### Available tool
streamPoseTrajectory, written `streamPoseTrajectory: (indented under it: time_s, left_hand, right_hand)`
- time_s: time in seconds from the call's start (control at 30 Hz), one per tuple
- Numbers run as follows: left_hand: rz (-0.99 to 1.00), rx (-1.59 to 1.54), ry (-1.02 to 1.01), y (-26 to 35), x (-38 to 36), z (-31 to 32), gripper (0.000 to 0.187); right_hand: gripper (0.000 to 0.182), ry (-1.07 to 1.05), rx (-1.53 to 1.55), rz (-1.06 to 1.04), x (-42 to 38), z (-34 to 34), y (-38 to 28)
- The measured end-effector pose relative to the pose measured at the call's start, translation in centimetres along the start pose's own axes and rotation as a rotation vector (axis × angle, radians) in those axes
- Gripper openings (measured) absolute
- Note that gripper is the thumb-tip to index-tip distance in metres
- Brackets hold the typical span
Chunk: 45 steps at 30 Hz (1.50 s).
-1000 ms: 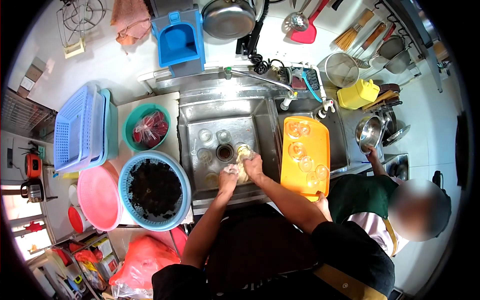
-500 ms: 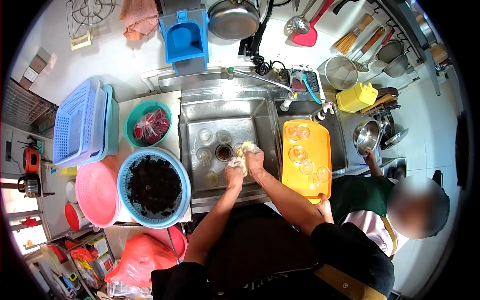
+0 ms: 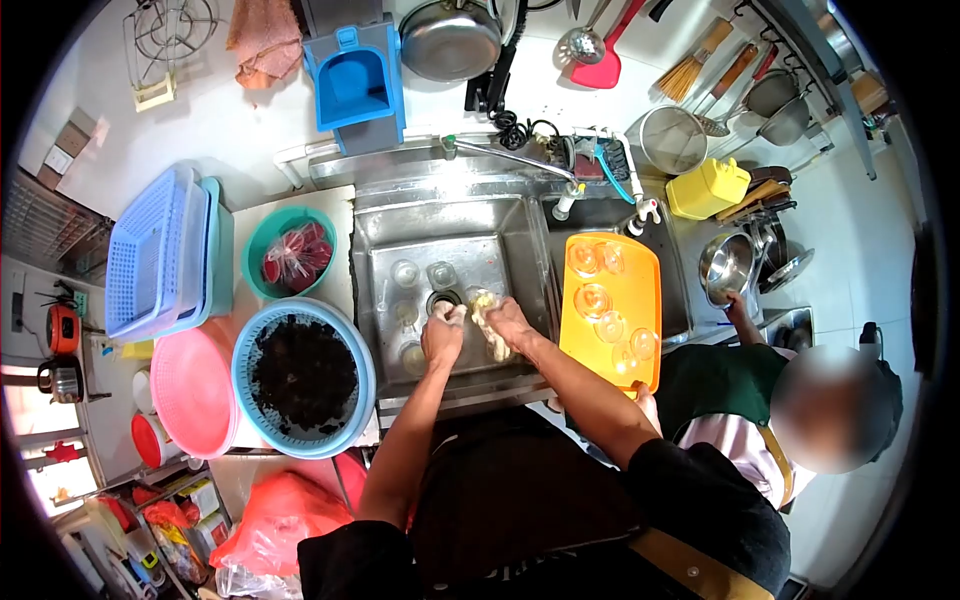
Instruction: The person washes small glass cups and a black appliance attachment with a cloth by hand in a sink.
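Note:
In the steel sink (image 3: 375, 235), a wet whitish-yellow cloth (image 3: 497, 345) hangs from my right hand (image 3: 510, 325), whose fingers are closed on it. My left hand (image 3: 442, 338) is curled just below the drain (image 3: 441, 297), apart from the cloth; whatever its fingers hold is hidden. Several small clear glass cups (image 3: 405, 273) stand on the sink floor to the left of my hands. An orange tray (image 3: 590, 355) with several clear glass cups (image 3: 592, 300) lies across the right basin, and another person's hand (image 3: 645, 402) is at its near end.
A co-worker in a green apron (image 3: 715, 395) stands close on the right, one hand at a metal bowl (image 3: 727, 268). Left of the sink are a blue basin (image 3: 368, 400) of dark soaked food, a teal bowl (image 3: 252, 240) and a pink basket (image 3: 190, 390). The faucet (image 3: 510, 158) reaches over the back.
My hands have moved apart: the left shifted left toward the drain and off the cloth, while the right keeps the cloth, which now hangs down. The view has shifted slightly.

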<state>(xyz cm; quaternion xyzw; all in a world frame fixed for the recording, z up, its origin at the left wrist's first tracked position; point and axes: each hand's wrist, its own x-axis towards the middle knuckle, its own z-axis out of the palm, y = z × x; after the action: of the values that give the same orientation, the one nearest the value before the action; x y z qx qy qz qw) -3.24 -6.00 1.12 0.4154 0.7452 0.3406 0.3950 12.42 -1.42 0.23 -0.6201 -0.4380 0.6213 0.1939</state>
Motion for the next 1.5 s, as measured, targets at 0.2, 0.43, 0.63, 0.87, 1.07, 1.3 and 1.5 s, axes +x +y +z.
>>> streamPoseTrajectory:
  time_s: [0.2, 0.43, 0.63, 0.87, 1.07, 1.3, 1.5]
  left_hand:
    - [-0.104, -0.503, -0.206, -4.2, 0.2, 1.8, 0.016]
    - [-0.371, -0.901, -0.034, -11.8, 1.7, 0.2, 0.008]
    - [-0.756, -1.453, -0.200, -17.3, 1.5, -1.1, 0.022]
    - [-0.708, -1.392, -0.208, -19.0, 1.0, -0.4, 0.028]
    - [-0.680, -1.477, -0.100, -18.5, 0.0, -1.3, 0.032]
    - [-0.692, -1.488, -0.099, -18.3, 0.4, -1.3, 0.033]
    - [-0.716, -1.471, -0.093, -18.3, 0.1, -0.8, 0.034]
  right_hand:
    - [0.042, -0.001, -0.597, -0.130, -4.2, 3.2, -2.0]
    - [0.040, 0.023, -0.856, -0.167, -6.1, 10.4, 0.2]
    - [0.029, 0.075, -0.897, -0.454, -6.2, 13.7, 1.7]
    - [0.038, 0.126, -1.027, -0.594, -4.6, 14.6, 5.7]
    - [0.044, 0.182, -0.747, -0.431, -6.3, 15.9, 1.6]
    - [0.039, 0.094, -0.606, -0.223, -6.7, 17.0, -1.0]
    - [0.039, 0.108, -0.550, -0.186, -6.9, 17.0, -0.8]
